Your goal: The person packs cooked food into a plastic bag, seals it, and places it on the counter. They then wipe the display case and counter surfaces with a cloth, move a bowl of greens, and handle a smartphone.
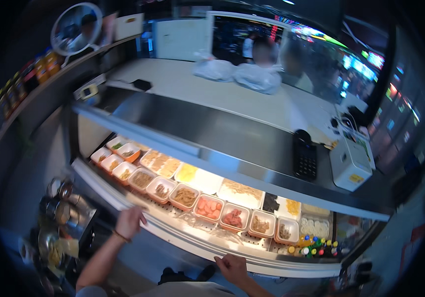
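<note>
My left hand [130,222] rests with curled fingers at the white front rail [175,237] of a lit refrigerated food display case. Further right, my right hand [232,268] is at the same rail, its fingers bent; whether either hand grips the rail is not plain. Behind the rail stands a row of small food tubs, among them one with pink slices [208,207] and one with red meat [235,218]. Larger trays lie behind them, one holding something yellow [187,172]. Small bottles [320,247] with coloured caps fill the case's right end.
A black keypad terminal [304,156] and a white box-shaped device [350,163] stand on the counter's right. Tied plastic bags [258,77] lie by the window, with people beyond it. Metal containers [62,213] stand at left, below a bottle shelf [36,92].
</note>
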`<act>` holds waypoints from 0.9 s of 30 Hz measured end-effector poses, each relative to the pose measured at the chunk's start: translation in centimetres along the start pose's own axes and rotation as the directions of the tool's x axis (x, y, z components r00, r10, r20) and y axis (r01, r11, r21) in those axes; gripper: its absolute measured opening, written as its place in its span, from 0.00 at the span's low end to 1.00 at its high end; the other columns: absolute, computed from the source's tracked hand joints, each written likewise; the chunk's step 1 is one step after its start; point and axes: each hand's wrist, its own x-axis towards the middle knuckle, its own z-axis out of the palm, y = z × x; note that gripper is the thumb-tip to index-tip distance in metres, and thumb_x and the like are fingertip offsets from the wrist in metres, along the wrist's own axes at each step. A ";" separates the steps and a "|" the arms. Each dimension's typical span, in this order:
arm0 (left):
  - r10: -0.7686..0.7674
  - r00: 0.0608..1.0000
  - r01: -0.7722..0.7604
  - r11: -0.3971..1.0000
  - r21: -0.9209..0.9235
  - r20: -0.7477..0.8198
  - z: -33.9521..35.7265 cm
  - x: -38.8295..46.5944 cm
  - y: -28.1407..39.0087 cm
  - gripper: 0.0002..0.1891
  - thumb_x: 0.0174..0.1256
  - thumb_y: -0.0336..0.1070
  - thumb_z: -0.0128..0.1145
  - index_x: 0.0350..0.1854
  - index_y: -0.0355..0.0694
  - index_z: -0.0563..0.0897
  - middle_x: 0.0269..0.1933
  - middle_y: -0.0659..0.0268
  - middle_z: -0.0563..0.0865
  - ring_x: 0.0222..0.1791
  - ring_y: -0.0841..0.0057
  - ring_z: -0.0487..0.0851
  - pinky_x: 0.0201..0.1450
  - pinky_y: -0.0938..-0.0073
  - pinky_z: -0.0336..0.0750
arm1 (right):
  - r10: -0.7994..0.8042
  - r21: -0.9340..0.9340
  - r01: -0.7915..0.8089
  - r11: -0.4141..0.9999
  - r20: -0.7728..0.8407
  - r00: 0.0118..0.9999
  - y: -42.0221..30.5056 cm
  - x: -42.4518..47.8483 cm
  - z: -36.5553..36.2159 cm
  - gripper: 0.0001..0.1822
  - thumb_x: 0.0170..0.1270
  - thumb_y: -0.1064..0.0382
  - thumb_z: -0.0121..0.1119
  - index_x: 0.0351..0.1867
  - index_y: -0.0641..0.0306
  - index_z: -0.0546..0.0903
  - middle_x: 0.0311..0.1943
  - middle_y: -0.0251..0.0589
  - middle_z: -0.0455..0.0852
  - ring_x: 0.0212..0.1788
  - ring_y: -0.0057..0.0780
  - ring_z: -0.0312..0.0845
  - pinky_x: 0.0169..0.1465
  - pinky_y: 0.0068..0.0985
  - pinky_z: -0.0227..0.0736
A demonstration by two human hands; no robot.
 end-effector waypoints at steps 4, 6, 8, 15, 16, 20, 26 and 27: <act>-0.685 0.726 0.329 0.418 0.847 0.057 -0.3 -16.4 -11.2 0.44 0.53 0.42 0.72 0.73 0.52 0.62 0.77 0.44 0.45 0.78 0.53 0.47 0.74 0.58 0.55 | -0.102 -0.017 0.105 0.994 0.127 0.987 -0.9 -0.5 3.0 0.18 0.56 0.62 0.70 0.14 0.62 0.75 0.11 0.40 0.74 0.13 0.31 0.70 0.21 0.27 0.63; -0.651 0.755 0.373 0.321 0.871 -0.084 -1.1 -24.4 -15.8 0.42 0.55 0.49 0.69 0.72 0.49 0.64 0.75 0.44 0.54 0.75 0.52 0.56 0.72 0.54 0.60 | -0.126 0.095 0.110 0.989 0.174 0.977 -2.7 -0.4 5.0 0.19 0.56 0.68 0.69 0.14 0.65 0.70 0.10 0.36 0.66 0.14 0.22 0.59 0.21 0.24 0.55; -0.647 0.740 0.668 0.675 0.312 -0.184 -2.6 -30.6 -18.0 0.29 0.62 0.44 0.60 0.66 0.42 0.72 0.69 0.43 0.67 0.70 0.50 0.64 0.68 0.52 0.64 | -0.110 -0.002 0.115 0.993 0.284 0.953 -2.1 -0.8 7.8 0.19 0.58 0.66 0.68 0.16 0.65 0.70 0.11 0.33 0.66 0.15 0.20 0.58 0.21 0.23 0.54; -0.462 0.362 0.856 0.509 0.093 -0.810 1.2 -56.0 -20.9 0.28 0.52 0.32 0.62 0.60 0.42 0.77 0.65 0.44 0.71 0.63 0.55 0.73 0.63 0.60 0.71 | -0.496 0.184 0.640 0.746 0.795 0.349 -15.4 -3.6 17.3 0.21 0.65 0.51 0.59 0.31 0.72 0.81 0.21 0.53 0.82 0.24 0.46 0.80 0.33 0.42 0.75; -0.516 0.275 0.876 0.482 -0.009 -0.811 2.4 -58.7 -20.6 0.28 0.50 0.31 0.63 0.59 0.42 0.78 0.65 0.45 0.71 0.62 0.55 0.74 0.63 0.61 0.71 | -0.542 0.279 0.562 0.779 0.749 0.380 -15.4 -4.4 19.5 0.17 0.63 0.57 0.63 0.24 0.69 0.76 0.16 0.43 0.74 0.20 0.33 0.69 0.27 0.33 0.65; -0.521 -0.306 0.715 0.427 -0.554 -0.797 9.5 -68.4 -18.3 0.17 0.55 0.36 0.60 0.49 0.39 0.83 0.50 0.49 0.81 0.49 0.54 0.81 0.56 0.61 0.76 | -0.597 0.435 0.466 0.771 0.749 0.289 -19.5 -8.4 25.6 0.21 0.64 0.61 0.64 0.17 0.67 0.70 0.12 0.33 0.68 0.17 0.19 0.57 0.21 0.25 0.54; -0.131 -0.880 0.440 0.140 -0.887 -0.457 24.2 -79.3 -16.7 0.13 0.56 0.31 0.58 0.44 0.36 0.81 0.46 0.49 0.79 0.47 0.51 0.79 0.53 0.58 0.75 | -0.642 0.594 0.459 0.661 0.764 -0.065 -25.4 -18.0 28.2 0.21 0.63 0.61 0.66 0.17 0.67 0.70 0.11 0.34 0.67 0.17 0.20 0.55 0.21 0.26 0.52; -0.087 -0.926 0.360 0.086 -0.929 -0.367 26.3 -81.6 -15.9 0.15 0.55 0.30 0.58 0.47 0.36 0.79 0.47 0.47 0.77 0.50 0.50 0.78 0.55 0.58 0.74 | -0.647 0.618 0.460 0.637 0.754 -0.116 -25.8 -19.2 28.3 0.21 0.63 0.61 0.66 0.17 0.68 0.70 0.11 0.35 0.67 0.17 0.20 0.55 0.21 0.26 0.52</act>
